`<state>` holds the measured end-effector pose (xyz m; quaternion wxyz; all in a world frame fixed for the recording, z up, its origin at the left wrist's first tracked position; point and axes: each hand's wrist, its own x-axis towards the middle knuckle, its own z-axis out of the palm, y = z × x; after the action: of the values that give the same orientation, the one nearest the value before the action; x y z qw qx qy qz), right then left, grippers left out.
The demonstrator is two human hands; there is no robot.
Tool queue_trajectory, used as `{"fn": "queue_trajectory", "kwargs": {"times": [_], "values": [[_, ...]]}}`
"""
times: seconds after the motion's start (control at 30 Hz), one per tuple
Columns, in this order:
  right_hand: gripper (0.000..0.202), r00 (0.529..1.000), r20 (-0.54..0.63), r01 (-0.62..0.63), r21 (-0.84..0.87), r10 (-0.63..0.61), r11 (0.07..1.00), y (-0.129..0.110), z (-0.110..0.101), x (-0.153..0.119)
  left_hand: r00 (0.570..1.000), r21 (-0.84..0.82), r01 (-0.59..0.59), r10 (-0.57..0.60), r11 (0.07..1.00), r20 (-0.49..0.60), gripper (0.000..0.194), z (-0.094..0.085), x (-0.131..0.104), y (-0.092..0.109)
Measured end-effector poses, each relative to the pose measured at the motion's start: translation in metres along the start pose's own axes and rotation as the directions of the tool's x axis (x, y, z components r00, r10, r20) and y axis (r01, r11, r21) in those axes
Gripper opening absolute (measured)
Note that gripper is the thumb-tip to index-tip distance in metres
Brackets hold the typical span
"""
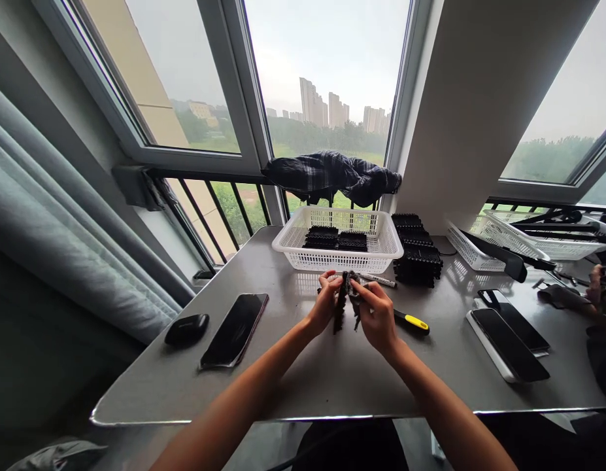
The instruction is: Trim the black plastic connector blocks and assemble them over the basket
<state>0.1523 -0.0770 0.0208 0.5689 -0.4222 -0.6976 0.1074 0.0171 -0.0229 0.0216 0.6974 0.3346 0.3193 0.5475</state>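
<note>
My left hand (pixel 326 302) holds a thin black toothed strip (pixel 339 311) upright above the table. Fingers of my right hand (pixel 377 314) are closed on a crumpled dark grey cloth (pixel 353 291), which touches the strip's upper end. Just beyond my hands stands a white plastic basket (pixel 339 260) with stacks of black toothed pieces (pixel 352 241) in it. A white marker (pixel 378 280) lies between the basket and my right hand. The yellow and black handle of a tool (pixel 415 322) shows to the right of that hand.
Tall black stacks (pixel 417 252) stand right of the basket. A phone (pixel 235 330) and a black case (pixel 187 330) lie at the left. Two more phones (pixel 511 343) lie at the right, near white baskets (pixel 479 252) and another person's hand (pixel 601 288).
</note>
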Motion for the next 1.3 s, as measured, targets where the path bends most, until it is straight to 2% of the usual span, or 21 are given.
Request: {"fn": "queue_trajectory", "kwargs": {"times": [0.07, 0.2, 0.37, 0.5, 0.77, 0.93, 1.07, 1.3], "values": [[0.059, 0.999, 0.047, -0.014, 0.023, 0.013, 1.0, 0.002, 0.0, 0.001, 0.999, 0.012, -0.017, 0.016, 1.0, 0.039, 0.055, -0.001, 0.0, 0.003], [0.057, 0.995, 0.074, -0.063, 0.028, 0.06, 0.998, 0.001, -0.003, 0.004, 0.99, 0.093, -0.027, 0.013, 0.995, 0.142, 0.046, -0.006, 0.003, 0.014], [0.045, 0.995, 0.036, -0.087, -0.088, 0.091, 0.992, 0.006, -0.007, 0.006, 0.995, 0.168, -0.083, 0.073, 0.982, 0.063, 0.042, -0.008, 0.003, 0.015], [0.042, 0.999, 0.044, -0.003, -0.222, 0.014, 0.975, 0.014, -0.01, 0.005, 0.997, 0.191, -0.072, 0.074, 0.979, 0.0, 0.04, -0.006, -0.001, 0.018], [0.04, 0.978, 0.136, 0.203, -0.452, -0.158, 0.869, 0.017, -0.018, 0.006, 0.998, 0.15, 0.054, -0.059, 0.987, 0.032, 0.041, 0.001, -0.009, 0.027], [0.035, 0.967, 0.117, 0.254, -0.456, -0.225, 0.853, 0.016, -0.019, 0.003, 0.999, 0.16, 0.031, -0.035, 0.987, 0.022, 0.04, 0.0, -0.009, 0.027], [0.035, 0.972, 0.122, 0.234, -0.457, -0.2, 0.858, 0.015, -0.018, 0.003, 1.0, 0.199, -0.002, -0.002, 0.98, 0.018, 0.04, -0.001, -0.007, 0.026], [0.04, 0.973, 0.202, 0.196, -0.491, -0.108, 0.849, 0.013, -0.016, 0.008, 1.0, 0.222, -0.027, 0.025, 0.975, 0.012, 0.041, -0.002, -0.006, 0.026]]}}
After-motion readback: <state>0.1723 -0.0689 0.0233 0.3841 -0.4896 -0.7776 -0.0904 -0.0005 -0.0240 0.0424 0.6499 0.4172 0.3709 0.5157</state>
